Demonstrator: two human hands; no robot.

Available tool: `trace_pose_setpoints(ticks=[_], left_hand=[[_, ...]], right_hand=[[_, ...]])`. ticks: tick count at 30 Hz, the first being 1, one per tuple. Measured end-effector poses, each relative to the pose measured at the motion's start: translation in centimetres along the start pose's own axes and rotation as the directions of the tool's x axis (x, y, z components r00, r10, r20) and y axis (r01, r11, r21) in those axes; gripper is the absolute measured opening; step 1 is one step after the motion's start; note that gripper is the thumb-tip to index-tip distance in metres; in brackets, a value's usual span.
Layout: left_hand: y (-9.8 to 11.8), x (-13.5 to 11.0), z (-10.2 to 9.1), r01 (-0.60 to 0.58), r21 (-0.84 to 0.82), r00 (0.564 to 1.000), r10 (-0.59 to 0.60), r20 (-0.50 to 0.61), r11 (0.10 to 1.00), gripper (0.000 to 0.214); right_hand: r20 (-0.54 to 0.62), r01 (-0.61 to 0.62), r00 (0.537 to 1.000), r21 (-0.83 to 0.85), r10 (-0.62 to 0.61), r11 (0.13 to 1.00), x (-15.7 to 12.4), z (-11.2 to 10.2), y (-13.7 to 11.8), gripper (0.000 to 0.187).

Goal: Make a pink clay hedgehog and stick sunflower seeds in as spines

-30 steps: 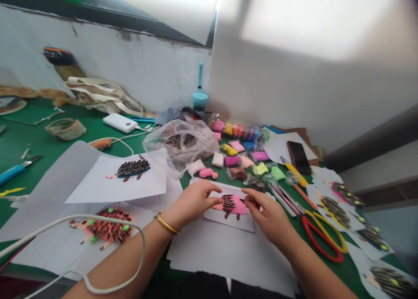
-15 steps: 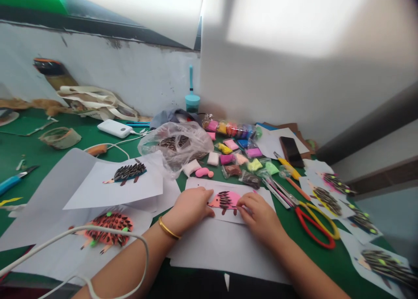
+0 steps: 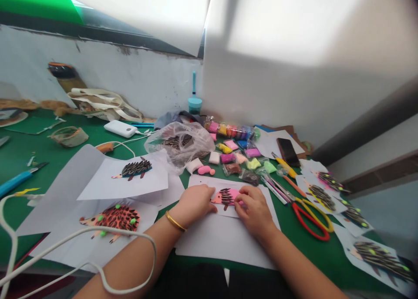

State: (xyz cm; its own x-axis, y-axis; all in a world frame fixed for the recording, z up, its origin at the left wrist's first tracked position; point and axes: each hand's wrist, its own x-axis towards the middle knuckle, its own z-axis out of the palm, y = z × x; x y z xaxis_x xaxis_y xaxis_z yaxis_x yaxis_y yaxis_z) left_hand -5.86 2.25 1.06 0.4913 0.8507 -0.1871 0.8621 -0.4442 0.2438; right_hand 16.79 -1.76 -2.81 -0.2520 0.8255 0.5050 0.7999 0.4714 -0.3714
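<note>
A pink clay hedgehog point(image 3: 233, 193) lies on a small white paper in front of me. Dark striped sunflower seeds point(image 3: 226, 197) cover its front part, while the rear is bare pink. My left hand point(image 3: 198, 199), with a gold bangle on the wrist, rests at the hedgehog's snout; thumb and fingers are apart, pressing on the paper. At the rear of the body, my right hand point(image 3: 253, 206) pinches thumb and forefinger together; whatever is between them is too small to make out. A plastic bag point(image 3: 183, 143) of sunflower seeds lies beyond the paper.
Colored clay packets point(image 3: 233, 168) lie beyond my hands. Red-and-yellow scissors point(image 3: 311, 220) and finished hedgehog pictures point(image 3: 380, 253) are on the right. Further hedgehog pictures point(image 3: 119, 220) lie left, crossed by a white cable point(image 3: 130, 231). A blue cutter point(image 3: 18, 182) sits far left.
The view has shifted slightly, moving left-side things rightward. My right hand has moved a little along the pink body and now covers more of its rear. The left hand stays at the snout.
</note>
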Motion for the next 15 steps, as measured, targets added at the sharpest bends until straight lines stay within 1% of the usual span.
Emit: trace_pose_setpoints(ticks=[6,15], left_hand=[[0.02,-0.07,0.02,-0.003,0.01,1.0,0.003,-0.005,1.0,0.038],[0.06,0.02,0.13,-0.001,0.014,1.0,0.001,-0.001,1.0,0.038]], right_hand=[[0.015,0.019,1.0,-0.038,-0.019,0.999,-0.14,0.33,0.12,0.008],[0.039,0.026,0.999,-0.063,-0.023,0.998,0.19,0.17,-0.62,0.009]])
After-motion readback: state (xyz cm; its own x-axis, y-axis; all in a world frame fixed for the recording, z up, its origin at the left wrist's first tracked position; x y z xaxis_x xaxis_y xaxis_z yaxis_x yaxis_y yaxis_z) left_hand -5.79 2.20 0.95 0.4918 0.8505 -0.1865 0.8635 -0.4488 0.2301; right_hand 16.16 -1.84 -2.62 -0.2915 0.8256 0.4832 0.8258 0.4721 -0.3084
